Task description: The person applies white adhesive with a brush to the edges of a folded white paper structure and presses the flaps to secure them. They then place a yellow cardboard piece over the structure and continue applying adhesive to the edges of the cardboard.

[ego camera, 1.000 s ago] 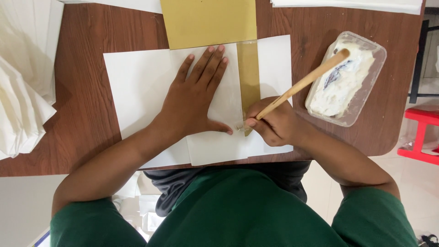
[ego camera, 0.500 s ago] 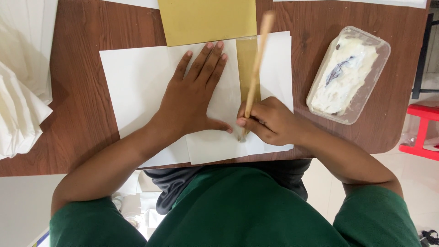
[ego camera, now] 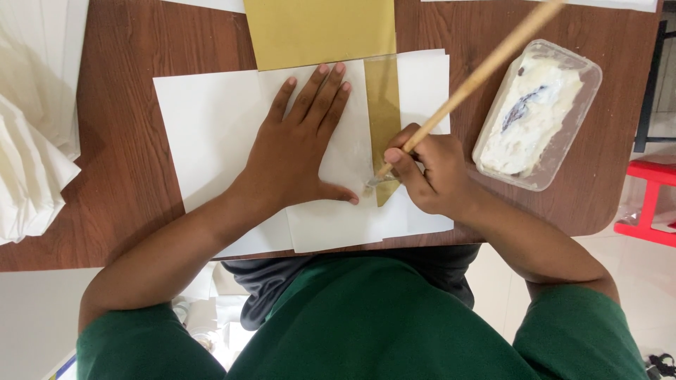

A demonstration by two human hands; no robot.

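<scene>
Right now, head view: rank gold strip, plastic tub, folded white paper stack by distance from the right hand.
From the right hand:
1. Gold strip, just left of it, under the brush tip.
2. Plastic tub, to its right.
3. Folded white paper stack, far left table edge.

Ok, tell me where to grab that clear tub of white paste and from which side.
Take the clear tub by its long left rim, coming from the left, the side nearest the right hand. It lies tilted on the wooden table, open-topped and full of paste, so the fingers should pinch the rim and wall, not reach in.
</scene>
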